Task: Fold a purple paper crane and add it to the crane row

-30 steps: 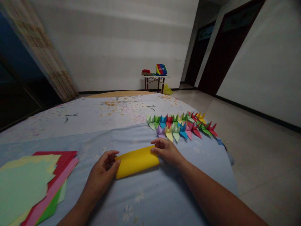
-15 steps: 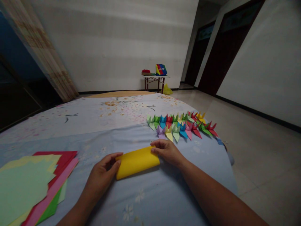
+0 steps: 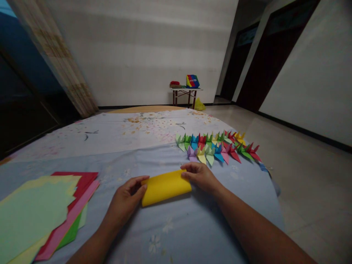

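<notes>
A sheet of yellow paper (image 3: 167,187), bent over into a long strip, is held between both hands just over the blue cloth. My left hand (image 3: 128,196) pinches its left end between thumb and fingers. At the upper right corner, my right hand (image 3: 200,176) grips the paper the same way. The lower long edge looks rounded rather than creased flat. Beyond my right hand stand two rows of folded paper cranes (image 3: 210,152) in many colours.
At the left lies a fanned stack of coloured paper (image 3: 33,216), pale green on top. A floral tablecloth (image 3: 132,134) covers the round table. Against the far wall is a small table (image 3: 187,89) with a colourful box (image 3: 193,81) and a yellow bag (image 3: 199,104) beside it.
The whole view has shifted slightly, so everything sits a little further right. Both hands keep their hold on the yellow paper, whose shape looks nearly the same.
</notes>
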A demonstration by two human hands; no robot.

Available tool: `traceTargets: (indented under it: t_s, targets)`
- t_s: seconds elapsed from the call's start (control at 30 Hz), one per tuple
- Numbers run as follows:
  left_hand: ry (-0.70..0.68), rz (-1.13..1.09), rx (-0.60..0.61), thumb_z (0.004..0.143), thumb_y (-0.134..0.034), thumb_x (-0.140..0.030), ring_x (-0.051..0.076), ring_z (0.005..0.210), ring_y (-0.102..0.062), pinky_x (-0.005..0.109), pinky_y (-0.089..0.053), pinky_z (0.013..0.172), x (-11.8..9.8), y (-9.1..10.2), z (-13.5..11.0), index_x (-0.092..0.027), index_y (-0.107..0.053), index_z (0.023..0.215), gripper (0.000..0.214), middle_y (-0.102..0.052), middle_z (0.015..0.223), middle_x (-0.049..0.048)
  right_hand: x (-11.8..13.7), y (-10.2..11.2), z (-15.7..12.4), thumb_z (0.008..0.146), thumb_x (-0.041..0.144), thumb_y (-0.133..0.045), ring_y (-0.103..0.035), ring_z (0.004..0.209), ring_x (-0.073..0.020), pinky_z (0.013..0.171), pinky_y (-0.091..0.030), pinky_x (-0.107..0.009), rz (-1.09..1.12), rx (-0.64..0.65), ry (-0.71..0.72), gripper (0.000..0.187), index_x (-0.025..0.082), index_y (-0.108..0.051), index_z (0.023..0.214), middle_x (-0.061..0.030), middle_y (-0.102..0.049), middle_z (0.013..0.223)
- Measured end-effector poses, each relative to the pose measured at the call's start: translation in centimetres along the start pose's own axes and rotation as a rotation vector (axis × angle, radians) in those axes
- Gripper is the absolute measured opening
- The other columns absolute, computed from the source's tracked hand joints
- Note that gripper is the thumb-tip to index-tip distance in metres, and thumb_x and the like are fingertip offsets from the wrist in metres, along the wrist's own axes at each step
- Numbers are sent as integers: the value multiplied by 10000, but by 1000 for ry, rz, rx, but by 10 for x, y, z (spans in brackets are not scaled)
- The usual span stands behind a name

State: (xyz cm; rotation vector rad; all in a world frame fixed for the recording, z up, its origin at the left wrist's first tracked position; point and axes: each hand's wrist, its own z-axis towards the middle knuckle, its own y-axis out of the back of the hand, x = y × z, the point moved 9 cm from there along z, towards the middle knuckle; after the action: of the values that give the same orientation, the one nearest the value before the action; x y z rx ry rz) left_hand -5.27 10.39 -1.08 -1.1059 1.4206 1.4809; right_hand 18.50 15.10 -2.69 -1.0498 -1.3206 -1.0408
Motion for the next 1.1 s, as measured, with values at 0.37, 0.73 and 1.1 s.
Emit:
traceTargets:
  t_s: [0.37,0.73,1.1]
  targets:
    - [-12,-29,2,674,-640,-391,201,779,-633,300,-488,694,2,-2,-1,-161,-630,1038,430,-678,845,46,1,1,-3,565,374,-744,-588,660,-136,642,-448,-282,-36,-11,-35,390,144,-669,871,-22,-658,742]
    - [-21,-36,-10,660,-637,-385,180,746,-606,301,-475,689,0,-2,0,-171,-622,1032,430,-630,786,17,-2,2,-2,600,379,-723,-587,667,-138,644,-453,-282,-65,11,-12,376,144,-662,887,-18,-656,745]
    - [-6,-49,-38,634,-651,-366,156,712,-594,282,-482,670,2,1,1,-170,-613,1011,426,-595,769,4,-4,3,-2,596,367,-727,-594,671,-143,637,-454,-281,-59,3,-25,364,155,-670,886,-26,-667,760]
